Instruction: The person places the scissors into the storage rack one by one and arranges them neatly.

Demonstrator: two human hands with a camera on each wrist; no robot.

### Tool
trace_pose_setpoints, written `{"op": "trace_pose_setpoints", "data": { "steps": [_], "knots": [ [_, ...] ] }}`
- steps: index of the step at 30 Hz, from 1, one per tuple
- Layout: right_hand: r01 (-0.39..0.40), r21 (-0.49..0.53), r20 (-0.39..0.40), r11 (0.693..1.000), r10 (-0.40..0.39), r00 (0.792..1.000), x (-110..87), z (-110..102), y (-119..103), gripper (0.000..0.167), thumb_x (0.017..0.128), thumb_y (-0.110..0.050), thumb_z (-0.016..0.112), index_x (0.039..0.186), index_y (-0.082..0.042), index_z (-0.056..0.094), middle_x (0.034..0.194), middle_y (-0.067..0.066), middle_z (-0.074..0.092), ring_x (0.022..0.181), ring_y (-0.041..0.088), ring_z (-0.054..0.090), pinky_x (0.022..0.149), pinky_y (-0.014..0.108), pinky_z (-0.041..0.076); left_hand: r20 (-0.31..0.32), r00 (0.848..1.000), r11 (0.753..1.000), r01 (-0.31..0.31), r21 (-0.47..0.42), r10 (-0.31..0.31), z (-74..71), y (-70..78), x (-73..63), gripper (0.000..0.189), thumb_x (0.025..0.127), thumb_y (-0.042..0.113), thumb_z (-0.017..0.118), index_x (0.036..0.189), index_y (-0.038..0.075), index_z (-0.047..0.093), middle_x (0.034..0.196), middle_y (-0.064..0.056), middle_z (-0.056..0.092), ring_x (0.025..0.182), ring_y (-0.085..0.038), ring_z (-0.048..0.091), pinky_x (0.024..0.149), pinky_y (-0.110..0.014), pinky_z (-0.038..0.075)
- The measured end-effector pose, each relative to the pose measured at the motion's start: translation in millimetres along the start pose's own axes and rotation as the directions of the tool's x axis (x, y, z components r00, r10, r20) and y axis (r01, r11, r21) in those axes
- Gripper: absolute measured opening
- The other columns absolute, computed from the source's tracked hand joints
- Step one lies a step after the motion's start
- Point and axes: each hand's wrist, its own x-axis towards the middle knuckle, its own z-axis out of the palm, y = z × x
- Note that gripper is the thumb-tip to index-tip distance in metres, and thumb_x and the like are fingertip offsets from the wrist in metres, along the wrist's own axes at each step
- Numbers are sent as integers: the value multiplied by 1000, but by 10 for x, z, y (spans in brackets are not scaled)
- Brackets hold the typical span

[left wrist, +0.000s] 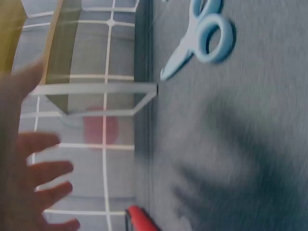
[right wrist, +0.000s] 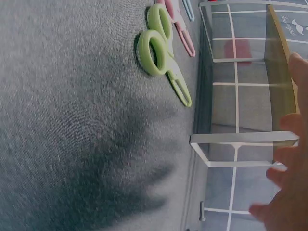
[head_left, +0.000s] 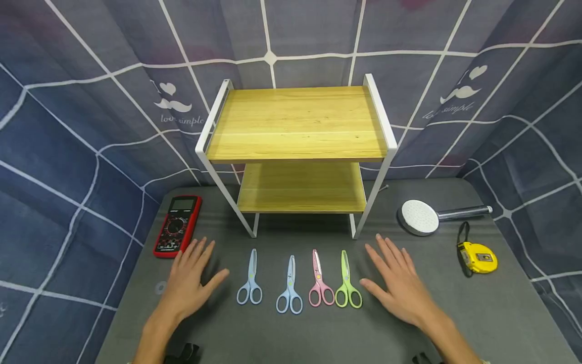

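Note:
Several small scissors lie in a row on the grey table, blades pointing to the shelf. From left to right in the head view come light blue scissors (head_left: 249,283), a second light blue pair (head_left: 289,290), a pink pair (head_left: 320,284) and a green pair (head_left: 347,285). My left hand (head_left: 188,283) hovers left of the row with fingers spread, holding nothing; its shadow falls on the table in the left wrist view. To the right of the green scissors (right wrist: 159,53), my right hand (head_left: 400,283) is also above the table, fingers extended, nothing in it.
A two-tier wooden shelf (head_left: 297,124) with white metal legs stands at the back. A red multimeter (head_left: 177,226) lies at the left, beyond my left fingertips. On the right are a shower head (head_left: 419,217) and a yellow tape measure (head_left: 477,257). A checked curtain (head_left: 313,30) surrounds the table.

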Motion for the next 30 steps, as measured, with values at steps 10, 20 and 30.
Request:
{"op": "trace_pose_setpoints", "data": {
  "steps": [10,20,30],
  "knots": [
    [20,203,12,979,-23,1000,-33,216,-131,65,84,-32,80,138,-9,54,118,4,59,110,21,55,87,48,49,-262,940,854,52,-517,-216,107,145,213,37,99,18,63,133,3,58,127,-13,63,119,-30,57,100,-47,43],
    [-11,182,231,983,-32,972,-127,416,-163,68,74,-18,87,135,-11,58,101,-5,43,92,13,43,75,34,45,-222,944,601,-32,-799,-244,198,370,670,42,100,9,59,139,-3,49,138,-18,53,128,-28,50,101,-20,42],
    [79,105,184,991,-98,978,-190,480,-202,60,71,2,71,128,-13,62,95,-9,42,84,8,41,67,28,44,-214,940,562,-30,-826,-265,204,459,957,36,99,9,61,131,-8,57,133,-21,58,119,-19,57,97,-20,45]
  ]
}}
